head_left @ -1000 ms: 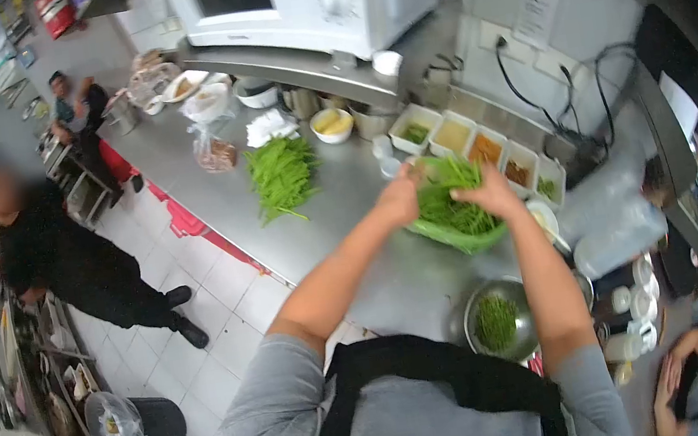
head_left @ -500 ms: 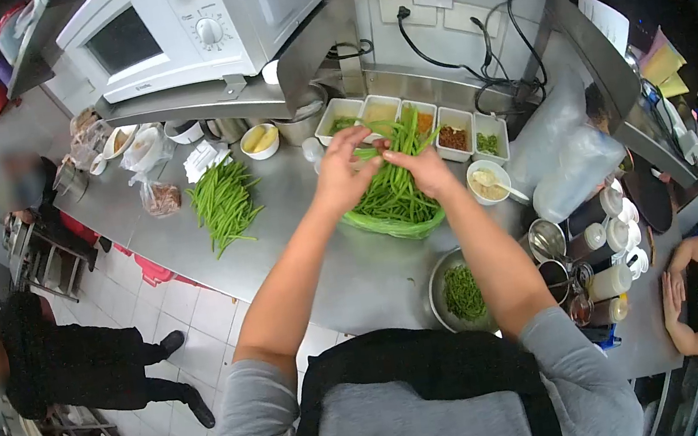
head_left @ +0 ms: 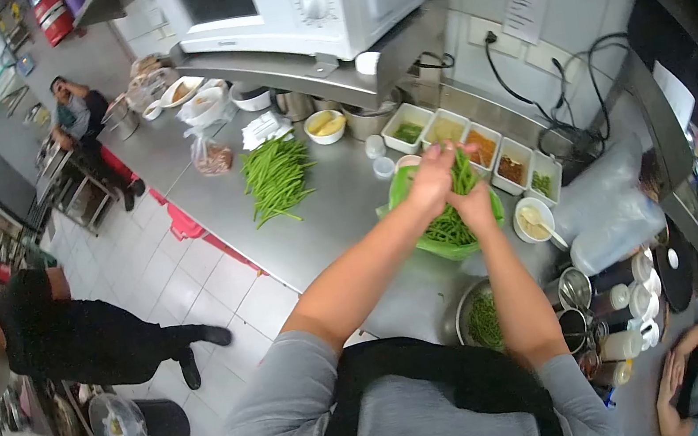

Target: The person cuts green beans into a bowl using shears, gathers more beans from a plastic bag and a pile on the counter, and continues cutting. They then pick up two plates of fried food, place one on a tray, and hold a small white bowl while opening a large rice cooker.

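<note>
My left hand [head_left: 431, 181] and my right hand [head_left: 473, 202] are close together above a bright green plastic bag [head_left: 452, 251] full of long green beans [head_left: 447, 229]. A bunch of these beans stands up between my hands, with the fingers of both closed around it. My fingertips are partly hidden and slightly blurred. On the steel counter [head_left: 343, 237] to the left lies a separate pile of green beans [head_left: 277, 179]. Close to my right forearm is a metal bowl [head_left: 461, 314] holding short-cut green pieces [head_left: 485, 322].
Behind the bag stand several white containers of chopped ingredients [head_left: 512, 168]. A white bowl with a spoon [head_left: 533, 220], plastic bags [head_left: 613, 221] and several jars [head_left: 621, 345] are at the right. A microwave [head_left: 293, 7] sits on the shelf above. Other people [head_left: 71, 333] stand nearby.
My hands have come closer together, closing around the bunch of beans that lay loosely between them. The camera view has turned, so the counter appears farther right.
</note>
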The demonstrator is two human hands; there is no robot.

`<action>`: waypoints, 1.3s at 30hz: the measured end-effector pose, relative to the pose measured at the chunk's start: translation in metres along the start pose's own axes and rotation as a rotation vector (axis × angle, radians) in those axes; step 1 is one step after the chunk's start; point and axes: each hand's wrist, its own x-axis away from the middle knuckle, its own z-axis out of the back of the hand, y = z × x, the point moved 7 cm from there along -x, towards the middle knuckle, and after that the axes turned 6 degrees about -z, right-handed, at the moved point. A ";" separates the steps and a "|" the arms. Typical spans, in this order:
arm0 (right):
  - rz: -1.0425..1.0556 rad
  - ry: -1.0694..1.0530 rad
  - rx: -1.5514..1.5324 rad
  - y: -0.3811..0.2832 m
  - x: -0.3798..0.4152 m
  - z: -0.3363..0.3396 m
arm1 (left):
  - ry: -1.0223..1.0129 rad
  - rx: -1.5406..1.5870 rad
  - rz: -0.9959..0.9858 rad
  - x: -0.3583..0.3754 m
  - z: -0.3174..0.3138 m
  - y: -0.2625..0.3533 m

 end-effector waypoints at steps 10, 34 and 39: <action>-0.050 -0.002 0.073 0.027 0.003 0.008 | 0.210 0.106 -0.433 -0.005 -0.016 0.093; -0.102 -0.138 -0.272 -0.006 -0.017 0.006 | -0.308 -0.754 -0.007 0.000 0.014 -0.026; 0.275 -0.033 -0.049 -0.073 -0.022 0.028 | -0.332 -0.728 -0.049 -0.002 0.029 -0.049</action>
